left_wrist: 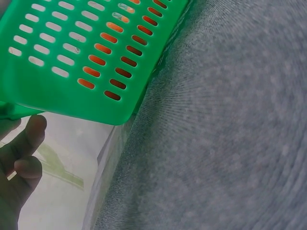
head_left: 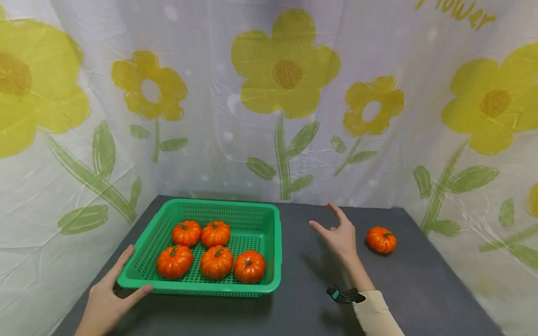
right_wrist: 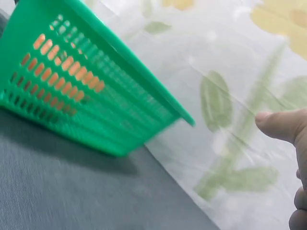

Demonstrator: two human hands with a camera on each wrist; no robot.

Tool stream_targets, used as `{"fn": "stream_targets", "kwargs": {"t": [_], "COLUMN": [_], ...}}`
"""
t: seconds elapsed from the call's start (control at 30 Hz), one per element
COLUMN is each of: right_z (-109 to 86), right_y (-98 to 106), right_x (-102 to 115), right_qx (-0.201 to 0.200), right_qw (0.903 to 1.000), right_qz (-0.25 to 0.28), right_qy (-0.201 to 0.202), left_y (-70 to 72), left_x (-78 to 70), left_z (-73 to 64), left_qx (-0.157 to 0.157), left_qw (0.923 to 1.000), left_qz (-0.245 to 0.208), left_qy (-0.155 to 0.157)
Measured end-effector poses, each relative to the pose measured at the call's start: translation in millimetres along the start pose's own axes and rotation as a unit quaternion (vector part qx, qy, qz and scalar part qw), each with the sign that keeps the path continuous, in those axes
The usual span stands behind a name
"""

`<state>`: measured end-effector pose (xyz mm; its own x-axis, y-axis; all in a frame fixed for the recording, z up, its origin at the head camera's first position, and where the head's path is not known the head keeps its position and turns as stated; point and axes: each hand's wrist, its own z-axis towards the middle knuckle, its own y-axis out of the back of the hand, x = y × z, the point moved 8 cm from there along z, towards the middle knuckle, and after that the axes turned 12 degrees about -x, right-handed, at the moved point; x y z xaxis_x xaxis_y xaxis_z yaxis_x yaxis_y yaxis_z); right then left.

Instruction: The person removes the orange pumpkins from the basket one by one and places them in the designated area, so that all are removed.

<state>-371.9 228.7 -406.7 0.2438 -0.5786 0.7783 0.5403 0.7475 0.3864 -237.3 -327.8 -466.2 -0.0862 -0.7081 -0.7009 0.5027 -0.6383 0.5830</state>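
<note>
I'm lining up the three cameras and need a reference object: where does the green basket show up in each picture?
Head: green basket left of centre, in the lower half, seen from above.
Left wrist: green basket in the upper left, slotted wall showing.
Right wrist: green basket in the upper left, slotted wall showing.
Shared landmark: the pale printed cloth, visible in all three.

In the head view, the bottom edge cuts off the left hand's (head_left: 110, 294) forearm at eight o'clock and the cream sleeve (head_left: 378, 312) at five; the top edge clips the yellow lettering (head_left: 458, 10) at two. The wrist views crop the green basket (head_left: 201, 288) at ten o'clock, its pumpkins (head_left: 216, 262) mere orange patches through slots. The right wrist view, blurred, cuts the right hand (head_left: 338, 235) at three.
</note>
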Motion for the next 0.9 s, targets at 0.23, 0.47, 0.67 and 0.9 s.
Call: {"fn": "stream_targets", "kwargs": {"t": [0.23,0.47,0.67,0.9], "right_z": [-6.0,-9.0,-8.0,-6.3], "right_y": [-35,-58,-67,-85], "right_x": [37,65,80,98], "right_qx": [0.035,0.072,0.099,0.129], "right_qw": [0.999,0.9959,0.9934,0.9883], "right_qz": [0.023,0.041,0.036,0.027], "right_qy": [0.017,0.035,0.045,0.078], "left_y": [-1.0,-2.4,-4.1,-0.7], "left_x": [1.9,0.1,-1.8,0.0], "left_z": [1.8,0.8,0.6,-2.1], "left_qx": [0.011,0.011,0.004,-0.014], "left_qw": [0.9999,0.9999,1.0,0.9997], "left_qz": [0.003,0.008,-0.002,-0.017], "left_qy": [0.01,0.007,-0.002,-0.007]}}
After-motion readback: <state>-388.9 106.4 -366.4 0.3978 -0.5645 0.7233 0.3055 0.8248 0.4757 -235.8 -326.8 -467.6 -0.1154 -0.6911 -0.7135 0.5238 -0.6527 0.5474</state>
